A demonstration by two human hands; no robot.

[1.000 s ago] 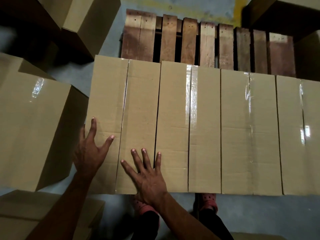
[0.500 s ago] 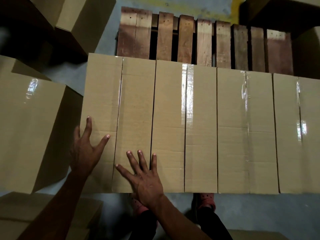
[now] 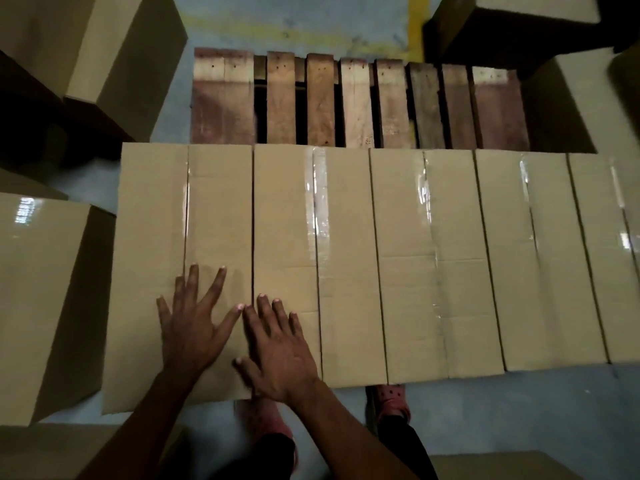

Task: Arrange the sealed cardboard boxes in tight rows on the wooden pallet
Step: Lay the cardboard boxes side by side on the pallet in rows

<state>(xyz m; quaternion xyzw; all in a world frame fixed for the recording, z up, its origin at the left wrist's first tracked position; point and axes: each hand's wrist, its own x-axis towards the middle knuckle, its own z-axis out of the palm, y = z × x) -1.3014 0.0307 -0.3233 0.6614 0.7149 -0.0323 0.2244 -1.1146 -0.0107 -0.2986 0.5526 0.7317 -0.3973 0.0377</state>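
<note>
A row of several taped cardboard boxes lies side by side over the near part of the wooden pallet (image 3: 356,102). The leftmost box (image 3: 152,216) overhangs the pallet's left edge and sticks out a little nearer to me than the second box (image 3: 284,209). My left hand (image 3: 192,327) rests flat with fingers spread on the leftmost box's near end. My right hand (image 3: 277,348) lies flat beside it, over the seam between the leftmost and second box. Neither hand grips anything. The pallet's far slats are bare.
Loose cardboard boxes stand around: a large one at left (image 3: 38,292), one at far left (image 3: 114,53), one at far right (image 3: 512,32), another at bottom left (image 3: 48,452). My feet in pink shoes (image 3: 389,400) stand on the grey floor at the row's near edge.
Both hands slid to the right across the box tops; the left hand moved from the left edge to the middle of the leftmost box, close to the right hand. The camera view shifted slightly.
</note>
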